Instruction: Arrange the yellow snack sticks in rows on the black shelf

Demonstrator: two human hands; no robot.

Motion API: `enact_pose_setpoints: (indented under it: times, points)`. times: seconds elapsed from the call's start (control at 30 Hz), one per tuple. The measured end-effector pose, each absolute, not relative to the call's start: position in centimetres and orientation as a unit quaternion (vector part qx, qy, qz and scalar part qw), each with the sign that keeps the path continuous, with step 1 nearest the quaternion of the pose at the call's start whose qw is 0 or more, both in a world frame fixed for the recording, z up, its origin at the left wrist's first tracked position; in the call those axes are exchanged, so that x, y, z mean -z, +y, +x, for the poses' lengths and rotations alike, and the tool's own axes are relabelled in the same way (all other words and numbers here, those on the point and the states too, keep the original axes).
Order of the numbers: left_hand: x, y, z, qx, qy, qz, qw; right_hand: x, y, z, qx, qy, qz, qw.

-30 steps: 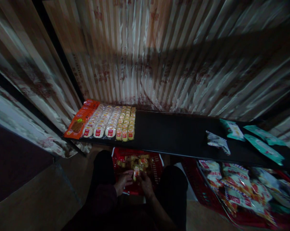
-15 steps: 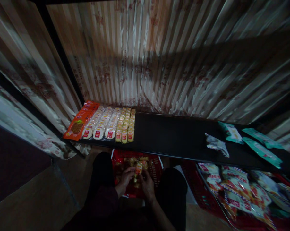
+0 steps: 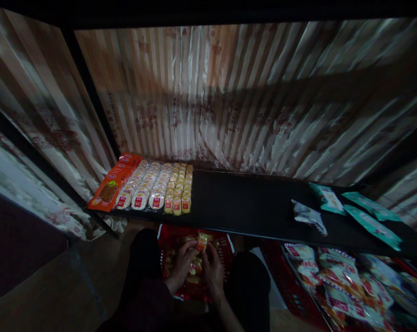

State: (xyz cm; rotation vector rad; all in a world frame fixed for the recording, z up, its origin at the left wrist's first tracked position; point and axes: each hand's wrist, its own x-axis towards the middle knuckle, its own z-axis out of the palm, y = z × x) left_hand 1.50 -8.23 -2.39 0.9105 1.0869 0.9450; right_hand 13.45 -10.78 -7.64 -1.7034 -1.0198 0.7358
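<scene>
Above a red plastic basket with slotted sides (image 3: 225, 253), between the person's knees, a small yellow-wrapped packet with an orange label (image 3: 202, 241) is pinched by the fingers of the left hand (image 3: 183, 266) and right hand (image 3: 213, 269). Its lettering is too small to read. On the long black shelf (image 3: 243, 196) beyond, similar yellow packets (image 3: 177, 193) line up beside round white items in clear wrap with red labels (image 3: 139, 199) and flat orange pouches with a yellow-green oval (image 3: 108, 190), their print illegible. Teal pouches (image 3: 371, 226) lie rightward. Behind hangs a striped, pleated curtain (image 3: 194, 101) with reddish motifs; the room is dim.
</scene>
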Motion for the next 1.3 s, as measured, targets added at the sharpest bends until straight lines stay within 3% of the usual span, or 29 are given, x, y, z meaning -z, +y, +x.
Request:
enact_pose_setpoints:
  times: [0.97, 1.3]
  points:
    - [-4.1, -3.0, 4.4, -0.432, 0.502, 0.525, 0.535, 1.3, -4.4, 15.2, -0.243, -0.448, -0.683, 0.523]
    - [-4.9, 0.1, 5.9, -0.368, 0.561, 0.549, 0.499, 1.2, -0.7, 16.1, -0.231, -0.475, -0.694, 0.49]
